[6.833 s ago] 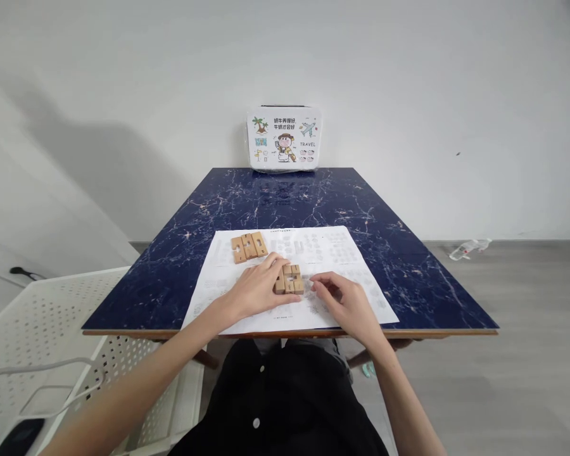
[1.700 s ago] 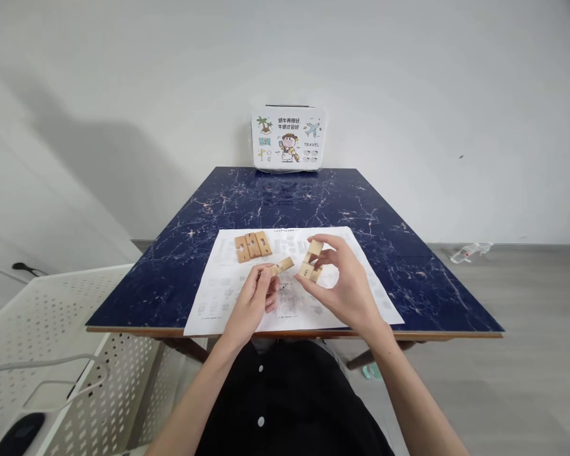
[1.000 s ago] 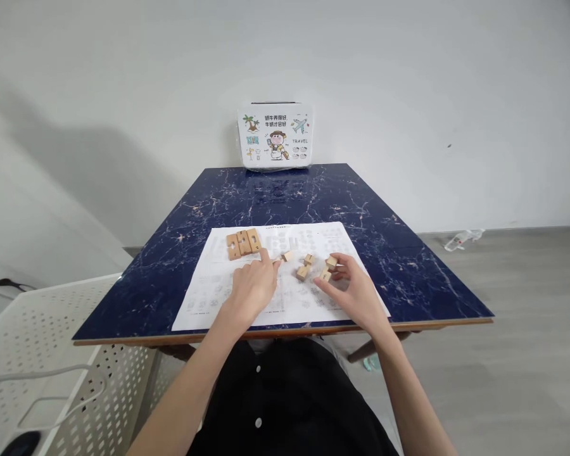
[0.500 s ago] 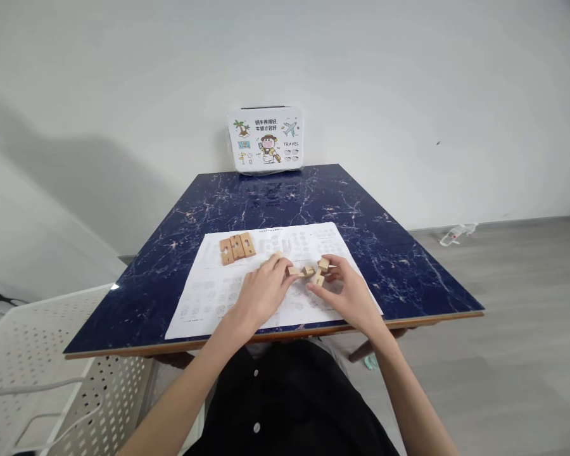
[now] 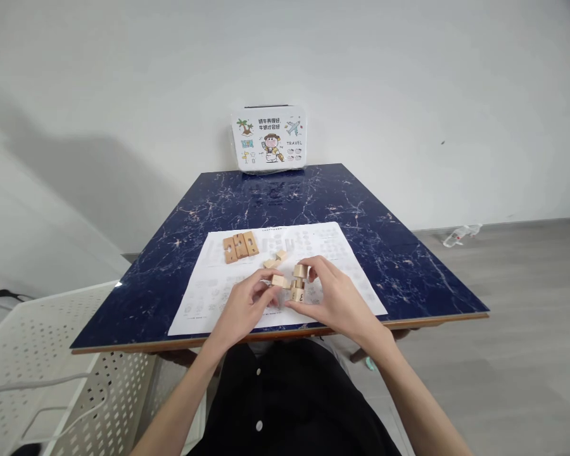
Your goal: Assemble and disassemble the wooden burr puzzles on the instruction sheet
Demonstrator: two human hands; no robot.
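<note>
My left hand [image 5: 247,301] is closed, its thumb and fingers pinching a pale wooden puzzle piece [image 5: 279,282]. Opposite it, my right hand [image 5: 330,294] grips a notched pale wooden puzzle piece [image 5: 298,294] upright between thumb and fingers, with dark marks on its lower end. The two held pieces are close together; I cannot tell whether they touch. Just beyond my left hand, a loose pale wooden piece [image 5: 281,255] lies on the printed sheet [image 5: 194,297]. Farther left on the paper, several browner, flat numbered wooden pieces [image 5: 240,247] lie side by side.
A blue marbled table [image 5: 361,221] carries the sheet. At its far edge, a white cartoon-printed case [image 5: 270,139] stands against the wall. A white perforated basket [image 5: 42,323] is at the lower left. Clear plastic [image 5: 462,234] lies on the floor to the right.
My right hand has shifted left with its notched piece, now held upright. My left hand has drawn back toward me, uncovering pale wood beyond it, and holds its piece near the other.
</note>
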